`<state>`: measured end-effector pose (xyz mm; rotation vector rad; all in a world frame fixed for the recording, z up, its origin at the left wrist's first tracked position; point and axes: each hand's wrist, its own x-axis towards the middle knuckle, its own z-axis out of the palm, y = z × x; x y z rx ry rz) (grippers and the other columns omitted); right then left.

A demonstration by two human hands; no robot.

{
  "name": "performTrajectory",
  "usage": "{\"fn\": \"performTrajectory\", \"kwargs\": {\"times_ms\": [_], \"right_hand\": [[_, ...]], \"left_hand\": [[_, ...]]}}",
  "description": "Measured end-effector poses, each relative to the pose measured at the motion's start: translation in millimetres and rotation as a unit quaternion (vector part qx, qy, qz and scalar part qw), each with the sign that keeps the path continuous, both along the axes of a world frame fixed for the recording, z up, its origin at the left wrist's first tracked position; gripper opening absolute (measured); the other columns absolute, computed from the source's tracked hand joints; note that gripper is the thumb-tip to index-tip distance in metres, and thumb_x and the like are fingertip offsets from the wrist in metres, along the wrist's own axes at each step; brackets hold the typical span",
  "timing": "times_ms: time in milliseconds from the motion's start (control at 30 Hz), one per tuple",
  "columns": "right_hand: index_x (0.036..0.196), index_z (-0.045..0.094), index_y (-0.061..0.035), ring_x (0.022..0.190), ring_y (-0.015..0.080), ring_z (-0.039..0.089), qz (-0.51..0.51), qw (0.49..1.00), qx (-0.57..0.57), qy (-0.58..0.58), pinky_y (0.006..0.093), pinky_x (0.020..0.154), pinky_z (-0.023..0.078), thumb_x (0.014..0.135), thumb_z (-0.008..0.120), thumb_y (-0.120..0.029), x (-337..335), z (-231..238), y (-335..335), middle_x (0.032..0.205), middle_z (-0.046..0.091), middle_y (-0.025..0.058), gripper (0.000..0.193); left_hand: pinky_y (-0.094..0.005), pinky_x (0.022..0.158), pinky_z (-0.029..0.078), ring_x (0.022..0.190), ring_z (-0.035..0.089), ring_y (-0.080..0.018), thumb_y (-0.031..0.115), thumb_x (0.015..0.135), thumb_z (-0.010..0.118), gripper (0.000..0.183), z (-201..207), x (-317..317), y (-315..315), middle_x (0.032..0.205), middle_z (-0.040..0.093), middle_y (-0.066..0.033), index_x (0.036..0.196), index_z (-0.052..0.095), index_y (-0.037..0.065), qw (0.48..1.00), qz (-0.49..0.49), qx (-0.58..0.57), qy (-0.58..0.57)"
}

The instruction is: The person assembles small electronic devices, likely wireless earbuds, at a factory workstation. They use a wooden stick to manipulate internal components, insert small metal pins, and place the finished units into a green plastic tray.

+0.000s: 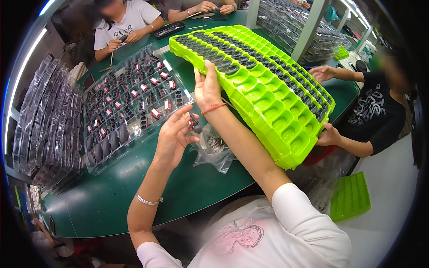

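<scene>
A bright green moulded tray (pixel 272 120) is held tilted above the table, black oval parts (pixel 228 67) sitting in many of its pockets. My right hand (pixel 208 87) reaches across and grips the tray's left edge; some fingers are hidden behind it. Closer to me, my left hand (pixel 172 134) pinches a small black rounded part (pixel 196 128) with a bit of red beside it. Below that part lies a clear plastic bag (pixel 214 149) of small pieces. A co-worker's hand (pixel 329 135) touches the tray's near right corner, and their other hand (pixel 322 73) is open beside its right edge.
On the green table (pixel 174 192) lies a clear compartment tray (pixel 129 96) of black and red parts. Tall stacked clear trays (pixel 44 125) stand at left, more (pixel 286 31) at back right behind a metal post (pixel 310 31). Another green tray (pixel 351 196) is low at right. Two people work opposite.
</scene>
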<state>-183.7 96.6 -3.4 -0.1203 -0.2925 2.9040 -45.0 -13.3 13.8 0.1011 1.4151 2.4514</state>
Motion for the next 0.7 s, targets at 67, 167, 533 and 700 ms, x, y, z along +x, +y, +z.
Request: {"fn": "performTrajectory", "kwargs": {"times_ms": [67,167,533,700], "right_hand": [[0.101,0.057,-0.0085,0.102,0.0132,0.059,0.001,1.000,-0.008,-0.007,0.0268,0.096,0.046,0.082,0.071,-0.013,-19.4,3.6,-12.6,0.103,0.061,0.0010,0.024],[0.103,0.057,-0.0085,0.102,0.0128,0.059,0.012,1.000,-0.018,-0.012,0.0265,0.097,0.045,0.081,0.072,-0.013,-56.5,-1.2,-29.1,0.102,0.062,0.0005,0.027],[0.147,0.008,0.0040,0.144,0.0272,0.013,0.119,0.985,-0.089,-0.084,0.0367,0.117,0.013,0.081,0.069,-0.048,-122.0,-36.7,-77.7,0.153,0.011,0.0205,0.103],[0.144,0.005,0.0061,0.139,0.0356,0.024,0.227,0.973,0.040,-0.005,0.0415,0.116,0.021,0.090,0.059,-0.025,-119.0,-5.1,-58.1,0.148,0.020,0.0284,0.082]], "left_hand": [[-0.0252,0.060,0.054,0.086,0.060,-0.0112,0.019,0.095,0.052,0.043,0.4,-2.3,-4.3,0.109,0.059,-0.0078,0.133,0.042,0.001,1.000,0.006,0.003,-0.001],[-0.0258,0.061,0.054,0.086,0.060,-0.0116,0.019,0.095,0.052,0.043,-1.0,-5.6,-8.4,0.109,0.059,-0.0078,0.133,0.043,0.002,1.000,0.023,0.004,-0.007],[-0.0268,0.060,0.054,0.083,0.062,-0.0136,0.019,0.095,0.052,0.041,5.1,-5.4,-23.9,0.108,0.058,-0.0086,0.132,0.042,0.002,0.996,0.075,0.040,-0.035],[-0.0247,0.064,0.053,0.084,0.061,-0.0130,0.020,0.095,0.054,0.044,10.2,3.1,-32.2,0.109,0.058,-0.0094,0.133,0.040,0.001,0.994,0.104,0.029,-0.023]]}}
